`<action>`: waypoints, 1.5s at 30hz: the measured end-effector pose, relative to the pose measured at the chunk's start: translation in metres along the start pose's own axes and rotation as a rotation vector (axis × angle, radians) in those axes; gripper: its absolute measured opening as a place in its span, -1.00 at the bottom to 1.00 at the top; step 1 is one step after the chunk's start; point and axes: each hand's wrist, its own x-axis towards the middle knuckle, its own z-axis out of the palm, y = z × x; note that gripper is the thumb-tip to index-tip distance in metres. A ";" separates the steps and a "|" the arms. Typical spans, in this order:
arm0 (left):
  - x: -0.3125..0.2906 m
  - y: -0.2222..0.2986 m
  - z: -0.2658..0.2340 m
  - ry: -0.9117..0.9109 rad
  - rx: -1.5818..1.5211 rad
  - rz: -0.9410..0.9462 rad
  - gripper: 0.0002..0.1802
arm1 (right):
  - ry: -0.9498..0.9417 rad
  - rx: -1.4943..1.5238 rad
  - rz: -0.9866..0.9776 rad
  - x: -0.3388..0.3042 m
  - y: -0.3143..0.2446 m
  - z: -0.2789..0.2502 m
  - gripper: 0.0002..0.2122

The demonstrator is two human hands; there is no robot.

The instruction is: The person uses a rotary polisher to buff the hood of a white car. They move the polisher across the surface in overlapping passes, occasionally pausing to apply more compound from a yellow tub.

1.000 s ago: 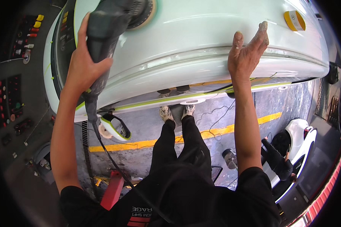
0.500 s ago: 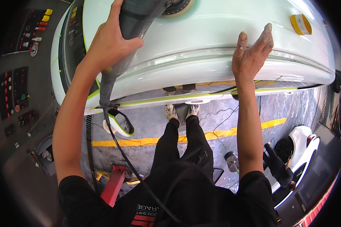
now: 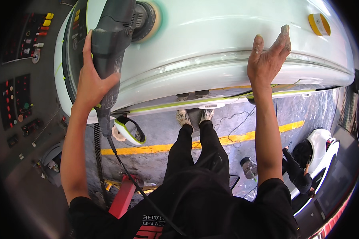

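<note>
Over the white car body (image 3: 211, 34), your left hand (image 3: 92, 84) wraps around the black polisher (image 3: 111, 44), whose long axis points away from you, its round pad (image 3: 148, 27) facing right, while your right hand (image 3: 269, 59), empty, fingers apart, is well off rightward.
</note>
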 end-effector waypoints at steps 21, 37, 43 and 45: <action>0.112 0.154 0.065 -0.166 0.070 0.152 0.33 | 0.113 0.329 0.113 -0.007 0.012 -0.010 -0.29; 0.110 0.163 0.061 -0.194 0.117 0.084 0.33 | 0.021 0.329 0.091 0.006 0.056 -0.027 -0.38; 0.096 0.147 0.055 -0.126 0.074 0.101 0.34 | 0.015 0.260 0.045 0.011 0.070 -0.030 -0.38; 0.098 0.154 0.063 -0.155 0.024 0.079 0.34 | 0.009 0.278 0.063 0.013 0.073 -0.031 -0.40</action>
